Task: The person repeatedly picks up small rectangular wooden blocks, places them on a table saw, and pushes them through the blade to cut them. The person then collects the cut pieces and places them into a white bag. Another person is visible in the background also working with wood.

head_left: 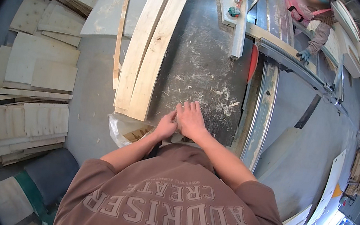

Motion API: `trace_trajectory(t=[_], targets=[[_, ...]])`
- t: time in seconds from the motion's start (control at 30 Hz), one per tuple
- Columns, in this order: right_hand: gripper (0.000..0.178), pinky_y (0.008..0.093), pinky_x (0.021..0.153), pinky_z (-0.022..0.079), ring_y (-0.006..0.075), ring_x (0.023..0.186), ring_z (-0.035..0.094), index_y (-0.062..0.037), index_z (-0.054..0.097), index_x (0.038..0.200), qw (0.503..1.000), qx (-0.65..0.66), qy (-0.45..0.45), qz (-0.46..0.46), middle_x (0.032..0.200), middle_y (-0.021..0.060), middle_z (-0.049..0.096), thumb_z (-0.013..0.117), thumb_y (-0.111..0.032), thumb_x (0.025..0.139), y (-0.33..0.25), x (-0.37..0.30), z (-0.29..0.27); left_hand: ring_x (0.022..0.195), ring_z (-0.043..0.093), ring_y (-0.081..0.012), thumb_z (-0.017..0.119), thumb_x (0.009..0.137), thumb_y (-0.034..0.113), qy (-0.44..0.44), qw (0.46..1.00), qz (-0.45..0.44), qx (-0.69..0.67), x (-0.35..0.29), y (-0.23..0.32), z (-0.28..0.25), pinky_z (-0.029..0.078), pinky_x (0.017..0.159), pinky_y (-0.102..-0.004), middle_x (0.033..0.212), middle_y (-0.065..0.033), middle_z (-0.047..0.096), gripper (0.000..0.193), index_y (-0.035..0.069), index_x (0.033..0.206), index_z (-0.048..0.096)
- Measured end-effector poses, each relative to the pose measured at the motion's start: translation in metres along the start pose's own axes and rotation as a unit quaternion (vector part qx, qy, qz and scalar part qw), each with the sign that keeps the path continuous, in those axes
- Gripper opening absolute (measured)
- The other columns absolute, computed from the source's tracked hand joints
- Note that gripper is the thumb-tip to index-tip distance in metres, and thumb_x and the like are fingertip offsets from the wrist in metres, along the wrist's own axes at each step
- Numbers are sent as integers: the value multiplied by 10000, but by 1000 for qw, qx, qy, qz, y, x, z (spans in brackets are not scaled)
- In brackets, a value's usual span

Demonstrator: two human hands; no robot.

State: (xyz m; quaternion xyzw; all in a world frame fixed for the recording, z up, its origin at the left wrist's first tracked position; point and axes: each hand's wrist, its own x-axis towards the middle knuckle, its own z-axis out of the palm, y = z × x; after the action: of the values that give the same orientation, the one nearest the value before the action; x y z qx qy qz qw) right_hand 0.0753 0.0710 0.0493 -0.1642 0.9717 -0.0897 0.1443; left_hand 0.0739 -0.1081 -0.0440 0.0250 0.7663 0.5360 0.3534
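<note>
My left hand [167, 125] is closed at the near edge of the dark saw table [196, 55], its fingertips against the side of my right hand. What it pinches, if anything, is too small to make out. My right hand [190, 119] lies palm down with its fingers stretched forward over the table edge. Wood chips and shavings [225, 99] are scattered on the table ahead of it. Just left of my hands, two long pale boards [154, 59] lie side by side on the table.
A red guard [253, 63] stands by the metal rail at right. A co-worker's gloved hand [304, 55] rests on a board across the far rail. Stacked plywood sheets [40, 64] line the left. A plastic bag [119, 132] hangs below the boards' near ends.
</note>
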Motion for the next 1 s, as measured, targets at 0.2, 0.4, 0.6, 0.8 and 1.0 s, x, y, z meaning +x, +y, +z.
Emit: trace_trajectory(t=[0.2,0.4,0.6,0.8,1.0], targets=[[1024,554,1282,302,442,1437,498,55,348,1605,983,131,82,99,1538,283,491,875,-247,781,0,-28,20,1303,677,-286,560,869,-14,3,999,-35,33,-9,19,7,494,1127,-396,1386,-215,716,635,-41,1503,555],[1019,488,1178,457,485,1426,541,163,218,1597,837,476,-18,270,1511,384,521,793,-245,862,13,-48,72,1242,698,-375,619,873,63,19,996,-27,88,-10,23,17,524,1087,-443,1350,-233,720,718,-16,1569,460],[1071,495,1138,496,482,1402,572,161,176,1618,815,521,-13,254,1474,383,561,802,-233,844,11,-50,73,1349,616,-454,696,851,123,-11,998,-20,58,-14,37,12,506,1127,-467,1460,-309,624,877,-31,1634,332],[1137,552,1289,291,434,1560,374,47,275,1639,983,89,70,146,1652,290,406,917,-281,759,6,-56,26,1573,364,-428,848,775,235,25,868,211,448,-19,61,-5,350,1274,-503,1702,-277,361,1180,-44,1695,163],[980,552,1276,291,362,1453,481,12,422,1562,992,-75,45,90,1479,206,548,882,-205,725,11,-29,39,1302,592,-349,764,754,122,-15,799,244,549,10,63,-7,498,1061,-471,1347,-170,614,744,24,1437,487]])
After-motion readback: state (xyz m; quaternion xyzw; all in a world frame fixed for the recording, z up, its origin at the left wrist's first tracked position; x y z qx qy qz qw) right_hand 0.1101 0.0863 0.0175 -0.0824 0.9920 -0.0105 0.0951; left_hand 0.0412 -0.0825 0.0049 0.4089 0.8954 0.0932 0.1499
